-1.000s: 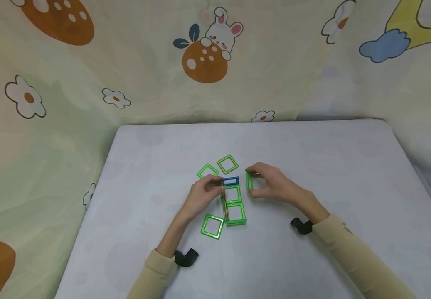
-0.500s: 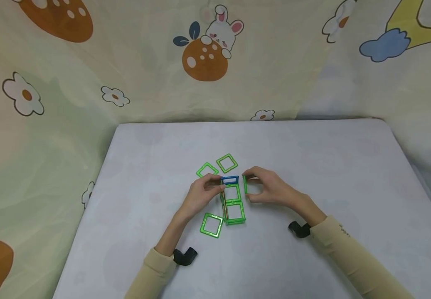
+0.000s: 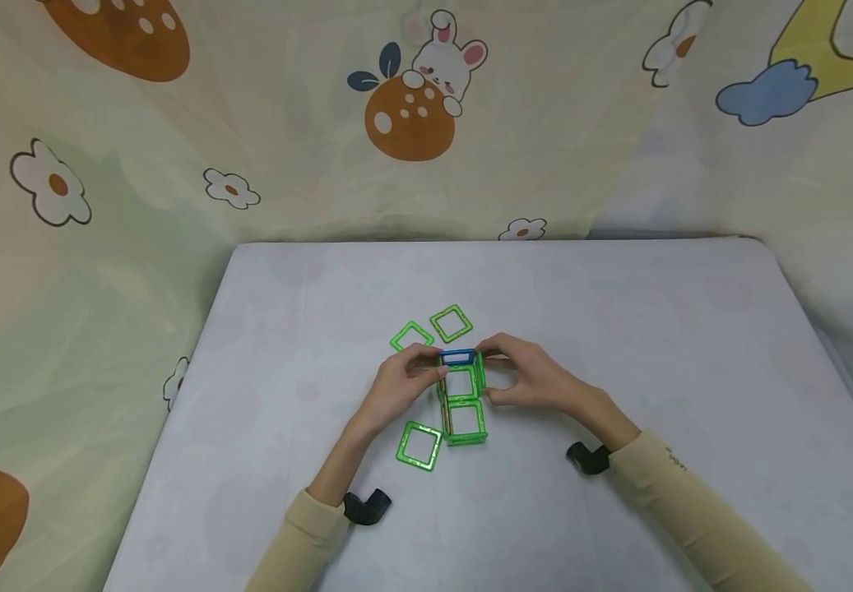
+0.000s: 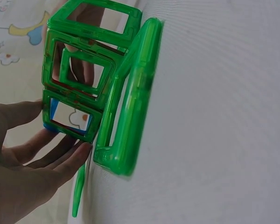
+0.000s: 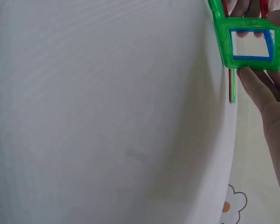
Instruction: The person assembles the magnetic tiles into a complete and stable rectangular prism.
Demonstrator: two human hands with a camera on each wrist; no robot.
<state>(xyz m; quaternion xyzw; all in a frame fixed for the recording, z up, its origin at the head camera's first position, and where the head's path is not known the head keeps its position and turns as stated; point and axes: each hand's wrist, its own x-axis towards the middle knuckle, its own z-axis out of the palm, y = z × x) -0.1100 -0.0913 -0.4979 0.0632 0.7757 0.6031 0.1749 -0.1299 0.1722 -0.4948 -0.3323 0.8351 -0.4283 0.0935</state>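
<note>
In the head view, a small structure of magnetic tiles (image 3: 463,400) stands on the table, made of green square frames with a blue tile (image 3: 458,353) upright at its far end. My left hand (image 3: 399,388) holds its far left side, thumb and fingers at the edges of a green wall tile (image 4: 69,129). My right hand (image 3: 533,376) pinches a green square tile (image 3: 481,374) on edge, right against the structure's far right side. Through that tile's window, the right wrist view shows the blue tile (image 5: 252,58). Red edging shows behind the green.
Two loose green square tiles lie beyond the structure, a left one (image 3: 401,335) partly behind my left hand and a right one (image 3: 459,333). Another green tile (image 3: 414,463) lies at the structure's near left. A white cloth covers the table (image 3: 618,304); a patterned curtain (image 3: 285,99) hangs behind.
My right hand has moved left, bringing its green tile from a gap away to the structure's right side. My left hand has stayed in place on the structure.
</note>
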